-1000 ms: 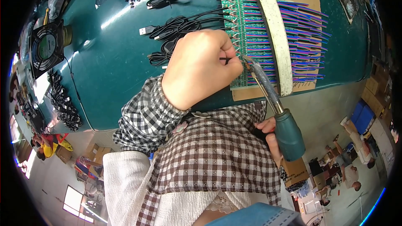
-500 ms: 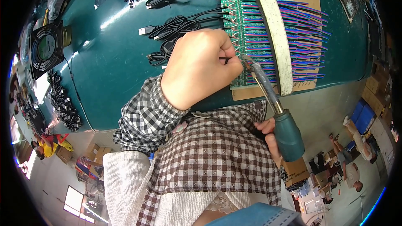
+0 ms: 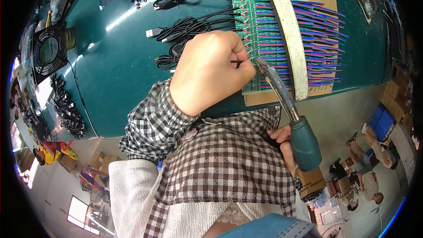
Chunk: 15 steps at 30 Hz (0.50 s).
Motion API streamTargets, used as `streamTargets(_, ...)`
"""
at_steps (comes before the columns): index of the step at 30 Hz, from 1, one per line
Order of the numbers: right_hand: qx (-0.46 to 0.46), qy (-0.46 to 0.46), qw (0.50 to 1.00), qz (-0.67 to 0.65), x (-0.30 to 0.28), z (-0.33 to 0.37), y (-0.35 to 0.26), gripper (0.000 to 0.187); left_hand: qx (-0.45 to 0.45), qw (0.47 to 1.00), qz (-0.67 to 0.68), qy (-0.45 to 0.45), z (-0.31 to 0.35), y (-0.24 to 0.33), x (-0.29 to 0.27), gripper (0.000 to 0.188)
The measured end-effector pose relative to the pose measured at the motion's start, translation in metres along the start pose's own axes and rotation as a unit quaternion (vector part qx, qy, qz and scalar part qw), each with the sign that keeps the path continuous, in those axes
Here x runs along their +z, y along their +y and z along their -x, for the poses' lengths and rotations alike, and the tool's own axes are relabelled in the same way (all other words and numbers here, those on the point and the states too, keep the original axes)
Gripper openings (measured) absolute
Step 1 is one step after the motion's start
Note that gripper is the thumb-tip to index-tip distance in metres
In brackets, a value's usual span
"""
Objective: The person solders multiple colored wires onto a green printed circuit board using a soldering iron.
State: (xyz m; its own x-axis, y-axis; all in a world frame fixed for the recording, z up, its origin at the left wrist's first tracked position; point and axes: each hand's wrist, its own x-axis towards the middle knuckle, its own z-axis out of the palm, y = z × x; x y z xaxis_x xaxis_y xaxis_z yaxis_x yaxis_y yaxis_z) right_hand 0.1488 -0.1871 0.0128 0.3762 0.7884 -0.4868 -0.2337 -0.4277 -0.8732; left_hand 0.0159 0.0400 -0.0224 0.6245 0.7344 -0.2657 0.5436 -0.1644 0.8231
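The left hand (image 3: pixel 211 70), fingertips pinched together, grips a thin black cable (image 3: pixel 238 64) at green circuit boards (image 3: pixel 251 86) on brown cardboard (image 3: pixel 264 99) by the green worktop's (image 3: pixel 128 75) near edge; the right hand (image 3: pixel 283 140) grasps a dark-green-handled metal soldering iron (image 3: pixel 304 143).

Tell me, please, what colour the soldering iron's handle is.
The handle is dark green, seen best in the head view.

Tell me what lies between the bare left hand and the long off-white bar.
In the head view: the metal end of the green-handled soldering iron, part of the green circuit boards, and red, blue and black wires.
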Motion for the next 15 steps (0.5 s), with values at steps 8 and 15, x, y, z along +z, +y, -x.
streamTargets(8, -0.002, 0.044, 0.997, -0.065, 0.0054, 0.0016, 0.0041, 0.035, 0.025, 0.999, -0.017, 0.013, 0.0006, 0.0002, 0.0007, 0.011)
streamTargets(15, -0.002, 0.039, 0.997, -0.062, 0.0037, 0.0031, 0.0057, 0.036, 0.043, 0.998, -0.040, 0.022, -0.0008, 0.0018, 0.0006, 0.011)
